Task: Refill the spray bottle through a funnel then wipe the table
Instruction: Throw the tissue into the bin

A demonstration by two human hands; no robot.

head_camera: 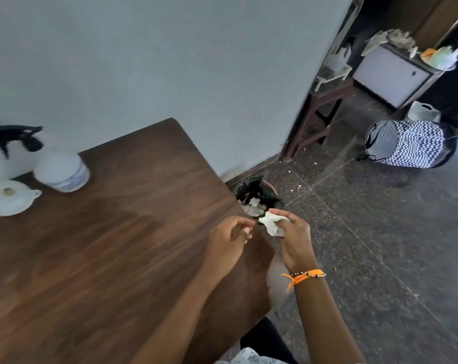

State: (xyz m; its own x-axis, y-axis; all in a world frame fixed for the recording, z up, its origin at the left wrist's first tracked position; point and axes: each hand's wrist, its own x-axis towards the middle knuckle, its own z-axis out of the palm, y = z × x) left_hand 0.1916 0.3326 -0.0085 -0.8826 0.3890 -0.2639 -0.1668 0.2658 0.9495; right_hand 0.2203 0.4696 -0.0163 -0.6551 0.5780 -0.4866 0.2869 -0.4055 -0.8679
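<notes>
My right hand (292, 239) pinches a crumpled white tissue (272, 224) just past the right edge of the wooden table (117, 245), above a small bin (259, 198). My left hand (230, 237) hovers over the table's edge beside it, fingers loosely curled, holding nothing. At the far left of the table stand a white spray bottle with a black trigger head (10, 145), a white container (62, 170) and a white funnel (8, 197).
The bin on the floor has a black liner and white scraps inside. A grey wall runs behind the table. On the stone floor to the right are a zigzag-patterned basket (409, 144), a wooden stool (319, 114) and a white cabinet (393, 76).
</notes>
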